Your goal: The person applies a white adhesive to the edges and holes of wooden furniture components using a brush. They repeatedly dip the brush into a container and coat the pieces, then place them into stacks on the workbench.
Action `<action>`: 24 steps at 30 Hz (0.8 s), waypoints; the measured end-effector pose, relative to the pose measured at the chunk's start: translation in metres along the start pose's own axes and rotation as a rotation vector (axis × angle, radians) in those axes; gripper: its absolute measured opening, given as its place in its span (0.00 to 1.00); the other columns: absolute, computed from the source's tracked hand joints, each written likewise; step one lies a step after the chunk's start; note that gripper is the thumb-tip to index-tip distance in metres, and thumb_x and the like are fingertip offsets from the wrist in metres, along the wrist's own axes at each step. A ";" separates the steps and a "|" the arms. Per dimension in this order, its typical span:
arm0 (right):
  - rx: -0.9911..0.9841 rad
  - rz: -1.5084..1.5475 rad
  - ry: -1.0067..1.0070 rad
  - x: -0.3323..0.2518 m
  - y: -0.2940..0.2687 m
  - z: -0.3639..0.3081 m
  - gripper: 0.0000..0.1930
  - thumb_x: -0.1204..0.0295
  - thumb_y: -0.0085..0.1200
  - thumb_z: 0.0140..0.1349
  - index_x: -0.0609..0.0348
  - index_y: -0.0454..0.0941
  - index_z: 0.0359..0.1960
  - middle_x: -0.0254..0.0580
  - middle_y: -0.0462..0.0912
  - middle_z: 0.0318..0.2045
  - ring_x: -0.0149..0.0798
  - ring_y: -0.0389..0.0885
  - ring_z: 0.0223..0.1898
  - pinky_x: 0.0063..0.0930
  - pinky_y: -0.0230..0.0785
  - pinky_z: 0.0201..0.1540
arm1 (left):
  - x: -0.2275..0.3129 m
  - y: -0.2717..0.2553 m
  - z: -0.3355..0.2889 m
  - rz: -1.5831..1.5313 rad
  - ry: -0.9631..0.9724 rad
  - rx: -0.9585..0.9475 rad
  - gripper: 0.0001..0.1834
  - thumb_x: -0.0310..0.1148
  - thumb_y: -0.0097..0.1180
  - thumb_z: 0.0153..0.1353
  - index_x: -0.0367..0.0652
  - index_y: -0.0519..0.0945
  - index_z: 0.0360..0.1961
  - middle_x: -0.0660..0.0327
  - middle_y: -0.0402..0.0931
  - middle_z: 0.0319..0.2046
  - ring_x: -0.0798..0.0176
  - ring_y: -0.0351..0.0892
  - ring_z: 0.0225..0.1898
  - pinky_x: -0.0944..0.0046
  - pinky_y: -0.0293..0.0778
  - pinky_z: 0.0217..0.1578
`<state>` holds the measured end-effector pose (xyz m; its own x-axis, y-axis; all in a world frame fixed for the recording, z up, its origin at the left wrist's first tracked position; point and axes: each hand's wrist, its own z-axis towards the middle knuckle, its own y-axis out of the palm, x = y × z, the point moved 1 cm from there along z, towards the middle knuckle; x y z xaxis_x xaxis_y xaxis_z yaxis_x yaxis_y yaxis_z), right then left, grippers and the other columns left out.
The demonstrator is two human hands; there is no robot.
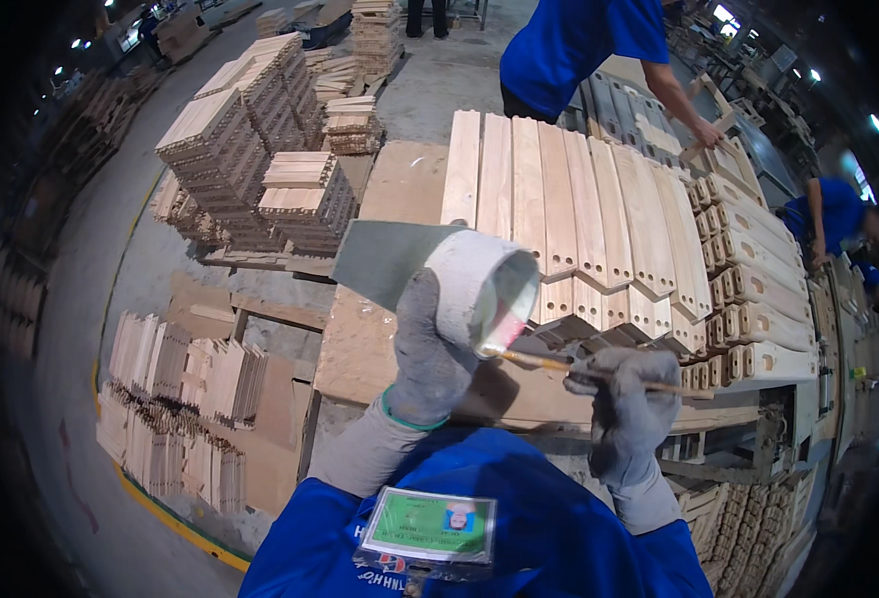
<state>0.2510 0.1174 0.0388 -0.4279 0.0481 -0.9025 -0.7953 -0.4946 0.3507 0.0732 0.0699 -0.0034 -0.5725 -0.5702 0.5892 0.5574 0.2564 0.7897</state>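
My left hand (426, 364), in a grey glove, is closed around a white cup (462, 282) whose mouth is tipped toward the right. White and pinkish residue shows inside the cup. Behind it a flat grey-green sheet (385, 257) sticks out to the left; I cannot tell if the same hand grips it. My right hand (634, 399), also gloved, grips a thin wooden-handled brush (537, 360). The brush's tip is at the cup's lower rim. Just beyond both hands lie pale wooden slats (527, 194) in a stacked row, with drilled holes at their near ends.
Shaped wooden rails (768, 324) are stacked at the right of the bench (360, 344). Tall slat stacks (225, 130) stand back left, and more slats (175, 374) lie low at left. A co-worker in blue (584, 50) handles a wooden frame (724, 140) across the bench.
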 end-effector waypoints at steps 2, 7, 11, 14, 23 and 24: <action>0.123 -0.118 0.054 -0.002 0.002 0.019 0.05 0.76 0.50 0.62 0.66 0.69 0.34 0.53 0.79 0.31 0.39 0.82 0.35 0.30 0.79 0.37 | 0.003 -0.007 0.006 -0.066 -0.017 0.065 0.28 0.50 0.35 0.68 0.39 0.66 0.59 0.56 0.70 0.54 0.59 0.68 0.58 0.57 0.63 0.61; 0.002 -0.435 0.095 0.009 -0.017 0.082 0.11 0.71 0.60 0.57 0.67 0.75 0.35 0.42 0.80 0.28 0.29 0.80 0.28 0.20 0.74 0.32 | 0.018 -0.042 0.012 -0.294 -0.052 0.090 0.25 0.50 0.40 0.67 0.43 0.71 0.54 0.60 0.72 0.53 0.60 0.70 0.56 0.55 0.67 0.58; -0.118 -0.726 0.116 0.029 -0.009 0.100 0.16 0.62 0.60 0.57 0.67 0.77 0.31 0.37 0.80 0.21 0.25 0.78 0.24 0.17 0.71 0.29 | 0.030 -0.058 0.006 -0.302 -0.024 0.227 0.24 0.49 0.41 0.66 0.43 0.71 0.54 0.60 0.72 0.53 0.60 0.70 0.56 0.55 0.67 0.58; -0.193 -0.812 0.068 0.040 -0.004 0.105 0.17 0.61 0.59 0.57 0.66 0.78 0.30 0.39 0.79 0.18 0.25 0.75 0.21 0.20 0.67 0.24 | 0.036 -0.062 0.005 -0.322 -0.011 0.285 0.23 0.48 0.42 0.67 0.44 0.71 0.54 0.60 0.72 0.53 0.60 0.70 0.56 0.54 0.69 0.57; -0.235 -0.921 -0.057 0.034 -0.004 0.108 0.14 0.64 0.56 0.58 0.66 0.77 0.29 0.44 0.76 0.18 0.31 0.75 0.20 0.26 0.66 0.24 | 0.042 -0.079 -0.003 -0.274 0.006 0.280 0.23 0.48 0.41 0.67 0.46 0.67 0.58 0.59 0.69 0.55 0.60 0.68 0.58 0.54 0.70 0.56; -0.250 -0.953 -0.056 0.031 0.002 0.106 0.13 0.64 0.56 0.59 0.65 0.76 0.29 0.43 0.75 0.16 0.31 0.74 0.19 0.26 0.65 0.23 | 0.042 -0.077 -0.002 -0.289 -0.005 0.279 0.23 0.48 0.41 0.67 0.46 0.67 0.58 0.59 0.69 0.55 0.60 0.68 0.58 0.54 0.70 0.56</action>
<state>0.1900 0.2100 0.0378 0.3198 0.5591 -0.7650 -0.7072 -0.3965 -0.5854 0.0075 0.0245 -0.0395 -0.6849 -0.6463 0.3365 0.1888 0.2886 0.9386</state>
